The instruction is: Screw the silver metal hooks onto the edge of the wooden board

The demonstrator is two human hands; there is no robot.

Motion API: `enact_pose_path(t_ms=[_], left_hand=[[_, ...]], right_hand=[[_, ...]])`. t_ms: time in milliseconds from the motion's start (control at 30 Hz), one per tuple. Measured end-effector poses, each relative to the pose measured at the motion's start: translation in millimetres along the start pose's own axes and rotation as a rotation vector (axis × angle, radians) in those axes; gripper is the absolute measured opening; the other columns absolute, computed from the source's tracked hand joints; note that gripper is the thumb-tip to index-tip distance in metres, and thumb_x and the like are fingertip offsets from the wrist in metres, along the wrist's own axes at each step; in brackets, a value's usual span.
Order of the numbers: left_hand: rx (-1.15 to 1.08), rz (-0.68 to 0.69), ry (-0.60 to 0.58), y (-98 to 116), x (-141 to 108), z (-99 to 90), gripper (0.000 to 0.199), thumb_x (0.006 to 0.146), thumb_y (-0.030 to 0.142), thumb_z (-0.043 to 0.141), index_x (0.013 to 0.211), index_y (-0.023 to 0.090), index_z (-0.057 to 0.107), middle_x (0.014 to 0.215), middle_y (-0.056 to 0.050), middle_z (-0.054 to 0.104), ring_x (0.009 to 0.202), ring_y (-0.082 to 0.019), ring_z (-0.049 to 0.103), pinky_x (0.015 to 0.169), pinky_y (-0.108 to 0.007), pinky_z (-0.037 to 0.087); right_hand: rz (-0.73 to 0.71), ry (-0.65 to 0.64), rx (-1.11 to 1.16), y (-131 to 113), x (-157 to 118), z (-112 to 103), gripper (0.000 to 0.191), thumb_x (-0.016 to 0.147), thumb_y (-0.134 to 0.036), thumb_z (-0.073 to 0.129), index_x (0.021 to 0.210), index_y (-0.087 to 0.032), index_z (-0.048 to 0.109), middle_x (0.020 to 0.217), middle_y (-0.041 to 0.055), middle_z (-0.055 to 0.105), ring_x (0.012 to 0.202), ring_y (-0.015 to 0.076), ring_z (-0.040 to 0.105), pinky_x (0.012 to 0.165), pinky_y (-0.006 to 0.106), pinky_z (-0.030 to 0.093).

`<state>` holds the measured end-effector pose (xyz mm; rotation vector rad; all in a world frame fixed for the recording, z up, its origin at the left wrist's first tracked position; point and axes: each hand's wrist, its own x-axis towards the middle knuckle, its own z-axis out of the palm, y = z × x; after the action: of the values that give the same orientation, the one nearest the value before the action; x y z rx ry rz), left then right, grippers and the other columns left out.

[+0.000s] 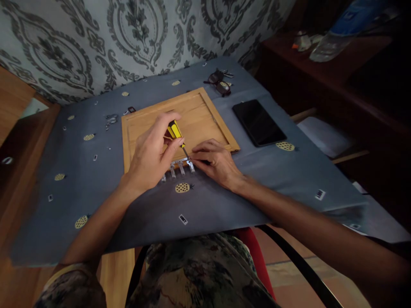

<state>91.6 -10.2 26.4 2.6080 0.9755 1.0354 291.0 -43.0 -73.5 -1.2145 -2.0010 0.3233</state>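
Note:
My left hand (154,149) grips a screwdriver (175,130) by its yellow and black handle. The shaft slants down to the right end of a metal hook rack (181,167), which lies along the near edge of a framed wooden panel (180,107). Several hooks of the rack stick out past that edge towards me. Close to the screwdriver's tip, my right hand (216,162) has its fingers bent and pinched together at the rack's right end. What sits between those fingertips is too small to make out.
A dark phone (258,122) lies right of the panel, with sunglasses (218,82) behind it. Small metal pieces (111,121) lie to the left on the blue pineapple-print tablecloth (96,171). A plastic bottle (337,38) stands on a side cabinet at the back right.

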Motion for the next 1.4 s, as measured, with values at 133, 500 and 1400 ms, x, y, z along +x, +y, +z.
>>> enact_pose_path(t_ms=[133,500,1400], left_hand=[[0.009,0.001,-0.026,-1,1,-1.5,0.035,0.095,0.02,0.06,0.129,0.022,0.05,0.12,-0.003,0.067,0.089,-0.012,0.07,0.082,-0.025,0.06],[-0.026,-0.02,0.014,-4,-1,7.1,0.036,0.093,0.022,0.065,0.125,0.025,0.051,0.108,0.0,0.064,0.084,-0.012,0.068,0.074,-0.025,0.061],[-0.112,-0.042,-0.002,-5,1,-9.9,0.039,0.095,0.025,0.061,0.131,0.027,0.047,0.107,0.0,0.066,0.089,-0.014,0.071,0.079,-0.029,0.064]], right_hand=[[-0.013,0.004,-0.005,1,0,0,0.019,0.097,-0.026,0.063,0.095,-0.027,0.082,0.098,0.0069,0.076,0.099,0.0252,0.065,0.089,0.043,0.054],[-0.055,0.033,0.019,3,-1,2,0.021,0.098,-0.027,0.062,0.096,-0.023,0.082,0.096,0.0089,0.076,0.097,0.0259,0.065,0.088,0.043,0.053],[-0.007,-0.004,0.02,3,-1,1,0.021,0.098,-0.028,0.062,0.096,-0.026,0.082,0.098,0.0075,0.075,0.099,0.0251,0.064,0.089,0.043,0.053]])
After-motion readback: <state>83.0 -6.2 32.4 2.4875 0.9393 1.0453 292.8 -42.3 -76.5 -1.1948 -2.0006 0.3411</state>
